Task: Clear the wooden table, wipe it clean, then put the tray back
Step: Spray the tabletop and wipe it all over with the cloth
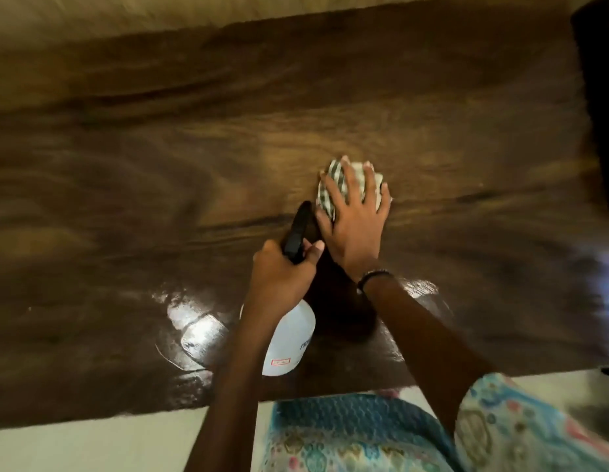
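Wooden table is being wiped: right hand, fingers spread, is pressing the cloth. Left hand is gripping the spray bottle. Overlapping strokes toward the far edge are advised.

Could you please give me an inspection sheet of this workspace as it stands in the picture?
Surface: wooden table, dark grain, with a glossy patch near the front edge that looks wet.
Job's things: striped cloth lying on the table; white spray bottle with a black trigger head; no tray in view.
Clutter: nothing seen.
Hands: left hand grips the spray bottle's neck; right hand presses the cloth, fingers spread over it.
Cables: nothing seen.
Surroundings: pale floor below the front edge, dark object at far right, too blurred to identify; patterned clothing at the bottom.
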Available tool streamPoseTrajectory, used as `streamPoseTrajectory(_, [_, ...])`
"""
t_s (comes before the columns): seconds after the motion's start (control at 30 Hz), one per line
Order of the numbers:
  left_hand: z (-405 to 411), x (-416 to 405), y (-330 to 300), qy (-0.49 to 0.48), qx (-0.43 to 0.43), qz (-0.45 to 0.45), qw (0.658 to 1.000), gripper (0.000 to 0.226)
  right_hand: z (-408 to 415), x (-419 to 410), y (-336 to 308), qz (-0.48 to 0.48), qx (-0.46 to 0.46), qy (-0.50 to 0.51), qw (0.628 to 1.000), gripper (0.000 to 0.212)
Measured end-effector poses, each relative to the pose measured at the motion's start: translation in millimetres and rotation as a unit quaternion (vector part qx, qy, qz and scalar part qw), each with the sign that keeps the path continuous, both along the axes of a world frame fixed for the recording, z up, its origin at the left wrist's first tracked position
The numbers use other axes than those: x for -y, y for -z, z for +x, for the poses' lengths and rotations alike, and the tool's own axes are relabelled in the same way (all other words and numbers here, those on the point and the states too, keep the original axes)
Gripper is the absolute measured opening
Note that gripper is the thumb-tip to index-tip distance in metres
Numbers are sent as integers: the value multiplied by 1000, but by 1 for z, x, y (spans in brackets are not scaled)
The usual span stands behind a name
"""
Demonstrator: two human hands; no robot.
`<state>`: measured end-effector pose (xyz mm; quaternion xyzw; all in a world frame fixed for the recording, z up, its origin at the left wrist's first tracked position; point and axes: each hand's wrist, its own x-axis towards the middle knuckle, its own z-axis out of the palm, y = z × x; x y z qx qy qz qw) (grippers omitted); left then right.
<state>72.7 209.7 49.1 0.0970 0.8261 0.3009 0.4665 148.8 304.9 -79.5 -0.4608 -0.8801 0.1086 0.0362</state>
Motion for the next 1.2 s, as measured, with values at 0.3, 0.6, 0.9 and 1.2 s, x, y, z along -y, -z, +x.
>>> streamPoseTrajectory(0.3, [-129,-22,5,2,-6,62,998,29,-203,-99,-5,-20,32,-35,999,56])
streamPoseTrajectory(0.6, [-162,28,4,-24,-35,15,999,20,-207,25,-4,24,7,-341,940,44])
streamPoseTrajectory(0.9, [-117,74,-9,-39,13,-1,999,20,-73,-12,-8,6,21,-87,996,54])
streamPoseTrajectory(1.2, [-79,130,-6,-85,5,-16,996,24,-48,154,-5,-29,-19,-255,966,54])
